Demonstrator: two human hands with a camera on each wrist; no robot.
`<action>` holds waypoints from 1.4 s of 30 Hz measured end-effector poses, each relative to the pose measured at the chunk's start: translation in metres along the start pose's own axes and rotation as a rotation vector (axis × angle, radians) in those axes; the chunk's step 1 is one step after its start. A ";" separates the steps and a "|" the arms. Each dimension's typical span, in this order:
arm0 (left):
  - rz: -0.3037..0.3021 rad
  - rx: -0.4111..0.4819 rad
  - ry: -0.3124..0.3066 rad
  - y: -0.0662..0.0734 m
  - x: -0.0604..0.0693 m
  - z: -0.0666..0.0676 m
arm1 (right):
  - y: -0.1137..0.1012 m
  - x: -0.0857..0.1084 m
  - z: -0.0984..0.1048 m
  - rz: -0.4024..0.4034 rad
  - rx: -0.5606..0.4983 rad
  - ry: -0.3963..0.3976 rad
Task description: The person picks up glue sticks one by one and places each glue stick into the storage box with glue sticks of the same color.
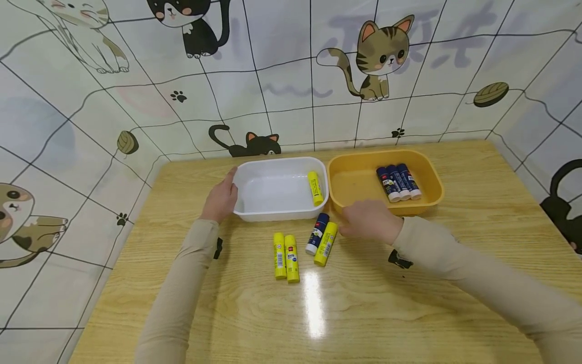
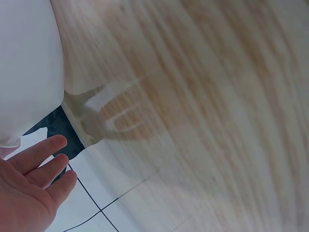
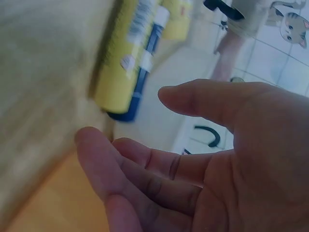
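Observation:
My left hand (image 1: 220,197) touches the left end of a white tray (image 1: 282,216); in the left wrist view three fingers (image 2: 46,157) extend loosely beside its wall. A yellow glue stick (image 1: 314,188) lies inside that tray at the right. My right hand (image 1: 370,221) is by the front of a yellow-orange tray (image 1: 354,177), thumb and fingers apart with nothing between them. Just left of it, a navy glue stick (image 1: 317,233) and a yellow glue stick (image 1: 326,244) lie side by side on the table. Two more yellow glue sticks, one (image 1: 279,256) beside the other (image 1: 292,259), lie farther left.
Three navy glue sticks (image 1: 398,182) with white ends lie in the right part of the yellow-orange tray. Both trays stand side by side at the back of the wooden table (image 1: 254,318). Behind them rises a white wall covering (image 1: 286,76) with cartoon cats.

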State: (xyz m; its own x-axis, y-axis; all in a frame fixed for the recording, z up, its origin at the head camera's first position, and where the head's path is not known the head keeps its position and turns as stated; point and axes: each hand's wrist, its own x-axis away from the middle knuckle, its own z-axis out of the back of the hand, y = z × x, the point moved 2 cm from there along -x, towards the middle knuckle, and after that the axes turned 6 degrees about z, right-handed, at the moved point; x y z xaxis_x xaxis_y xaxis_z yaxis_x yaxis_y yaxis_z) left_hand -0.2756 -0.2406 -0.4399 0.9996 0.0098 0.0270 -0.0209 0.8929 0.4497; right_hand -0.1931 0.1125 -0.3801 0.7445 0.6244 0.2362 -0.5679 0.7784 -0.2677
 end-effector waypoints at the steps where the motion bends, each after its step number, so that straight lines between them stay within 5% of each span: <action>1: 0.002 0.000 -0.002 0.001 0.000 0.000 | -0.001 0.000 -0.003 -0.007 -0.001 -0.011; 9: -0.002 0.005 0.003 0.003 0.000 0.003 | -0.009 -0.003 -0.021 0.050 0.006 0.051; 15: 0.001 0.006 0.003 0.002 -0.001 0.003 | -0.015 -0.005 -0.025 0.176 -0.015 -0.001; 23: 0.010 0.008 -0.004 0.001 0.001 0.003 | -0.023 -0.009 -0.029 0.363 0.011 0.049; 32: 0.014 -0.001 -0.007 0.003 0.002 0.003 | -0.027 -0.014 -0.042 0.545 0.195 0.130; 36: 0.011 -0.009 -0.001 0.004 0.002 0.003 | -0.027 -0.013 -0.045 0.574 0.267 0.168; 42: 0.018 0.001 -0.007 0.002 0.002 0.002 | -0.027 -0.011 -0.047 0.564 0.326 0.118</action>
State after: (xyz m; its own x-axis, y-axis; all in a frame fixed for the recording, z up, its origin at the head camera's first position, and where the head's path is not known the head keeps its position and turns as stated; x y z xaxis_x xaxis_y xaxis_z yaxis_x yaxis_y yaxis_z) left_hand -0.2741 -0.2401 -0.4374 0.9989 0.0230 0.0410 -0.0391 0.8922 0.4500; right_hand -0.1695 0.0818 -0.4190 0.3245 0.9453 0.0333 -0.9454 0.3253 -0.0197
